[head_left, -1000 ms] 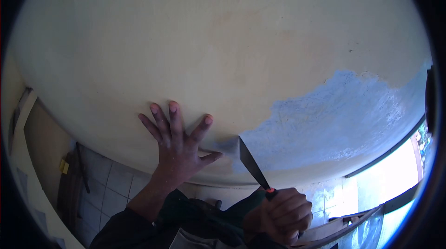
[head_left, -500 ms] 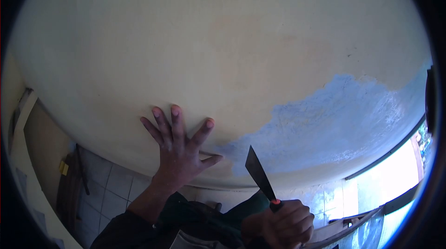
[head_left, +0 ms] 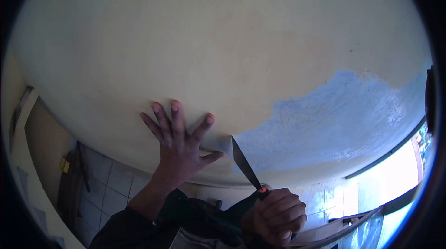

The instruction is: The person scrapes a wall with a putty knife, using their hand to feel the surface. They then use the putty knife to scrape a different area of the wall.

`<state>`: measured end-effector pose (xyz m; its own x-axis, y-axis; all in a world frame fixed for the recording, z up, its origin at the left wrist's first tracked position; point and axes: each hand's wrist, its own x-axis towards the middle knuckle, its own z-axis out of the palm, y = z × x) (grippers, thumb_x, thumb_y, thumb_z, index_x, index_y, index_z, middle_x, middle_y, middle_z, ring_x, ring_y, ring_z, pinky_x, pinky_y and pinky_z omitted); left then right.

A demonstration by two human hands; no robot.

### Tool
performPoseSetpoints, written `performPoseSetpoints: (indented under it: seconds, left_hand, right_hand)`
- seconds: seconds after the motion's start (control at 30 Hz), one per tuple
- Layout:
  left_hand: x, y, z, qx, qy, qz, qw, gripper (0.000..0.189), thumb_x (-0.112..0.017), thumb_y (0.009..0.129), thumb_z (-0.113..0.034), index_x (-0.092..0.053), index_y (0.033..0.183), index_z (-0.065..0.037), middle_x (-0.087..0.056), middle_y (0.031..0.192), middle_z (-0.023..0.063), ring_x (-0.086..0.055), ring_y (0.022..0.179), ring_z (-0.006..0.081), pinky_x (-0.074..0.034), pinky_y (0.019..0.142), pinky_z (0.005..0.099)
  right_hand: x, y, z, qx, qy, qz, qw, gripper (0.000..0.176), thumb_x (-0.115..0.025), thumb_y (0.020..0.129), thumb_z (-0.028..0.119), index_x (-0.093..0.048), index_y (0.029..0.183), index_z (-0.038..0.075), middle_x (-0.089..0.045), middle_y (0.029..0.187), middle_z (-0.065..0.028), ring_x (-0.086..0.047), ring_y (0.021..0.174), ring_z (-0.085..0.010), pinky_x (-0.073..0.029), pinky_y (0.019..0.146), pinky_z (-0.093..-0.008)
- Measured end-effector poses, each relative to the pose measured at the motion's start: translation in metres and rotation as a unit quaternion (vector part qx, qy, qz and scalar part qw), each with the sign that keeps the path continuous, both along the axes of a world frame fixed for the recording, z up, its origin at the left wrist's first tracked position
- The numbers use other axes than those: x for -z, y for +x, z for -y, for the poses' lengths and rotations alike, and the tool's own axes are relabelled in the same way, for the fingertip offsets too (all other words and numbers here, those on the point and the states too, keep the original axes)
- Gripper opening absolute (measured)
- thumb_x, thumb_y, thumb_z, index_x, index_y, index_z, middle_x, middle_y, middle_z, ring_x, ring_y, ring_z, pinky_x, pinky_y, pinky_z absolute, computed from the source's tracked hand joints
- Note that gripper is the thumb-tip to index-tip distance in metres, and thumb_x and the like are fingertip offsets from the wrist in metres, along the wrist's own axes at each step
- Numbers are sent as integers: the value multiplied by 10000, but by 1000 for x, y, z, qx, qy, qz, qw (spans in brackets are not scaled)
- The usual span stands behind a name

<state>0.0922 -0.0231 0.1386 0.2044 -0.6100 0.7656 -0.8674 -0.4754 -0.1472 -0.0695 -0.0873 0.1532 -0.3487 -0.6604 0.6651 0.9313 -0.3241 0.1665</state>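
My left hand point(head_left: 179, 142) lies flat on a cream-painted wall point(head_left: 223, 49), fingers spread. My right hand point(head_left: 276, 214) grips the handle of a scraper point(head_left: 244, 163), a dark flat blade with an orange spot at its base. The blade's tip touches the wall just right of my left thumb, at the left edge of a pale blue patch point(head_left: 334, 123) where the cream coat is off.
Grey floor tiles point(head_left: 109, 188) show at the lower left, with a dark wooden object point(head_left: 69, 188) leaning near the wall's corner. A bright opening point(head_left: 395, 174) lies at the lower right, beside a dark frame.
The scraper blade was drawn back from the wall half a second ago; now it is pushed up and left against the wall again. My left hand has stayed almost in place.
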Motion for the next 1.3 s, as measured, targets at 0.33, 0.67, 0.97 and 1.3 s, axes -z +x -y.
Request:
performPoseSetpoints:
  seconds: [0.33, 0.67, 0.97, 1.3]
  left_hand:
    - [-3, 3, 1, -1, -2, 5, 1000, 1131, -676, 597, -723, -103, 1475, -301, 91, 1486, 288, 103, 1328, 574, 9, 956, 777]
    - [-2, 2, 0, 0, -1, 8, 1000, 1122, -665, 608, -725, -102, 1478, -294, 96, 1485, 291, 101, 1333, 567, 13, 954, 777]
    - [-11, -2, -12, 113, -52, -55, 991, 1147, -718, 606, -672, -61, 1479, -322, 116, 1483, 299, 120, 1352, 527, 13, 1002, 728]
    - [11, 15, -19, 11, 2, -33, 999, 1176, -738, 590, -658, -46, 1480, -323, 182, 1459, 320, 176, 1329, 545, 50, 986, 733]
  right_hand:
    - [13, -16, 13, 18, -61, -93, 994, 272, -568, 784, 153, -420, 561, 100, -404, 478, -13, -361, 397, -150, -442, 566, -407]
    - [19, -22, 19, -31, -93, -124, 987, 324, -588, 742, 190, -388, 499, 113, -387, 430, -22, -341, 342, -143, -460, 627, -438]
    - [9, -19, 7, 32, -57, -116, 991, 308, -561, 762, 149, -364, 528, 108, -379, 410, -2, -338, 321, -123, -405, 482, -338]
    - [14, -15, 14, 90, -58, -105, 989, 339, -520, 774, 130, -334, 491, 123, -403, 383, 6, -336, 273, -77, -316, 298, -211]
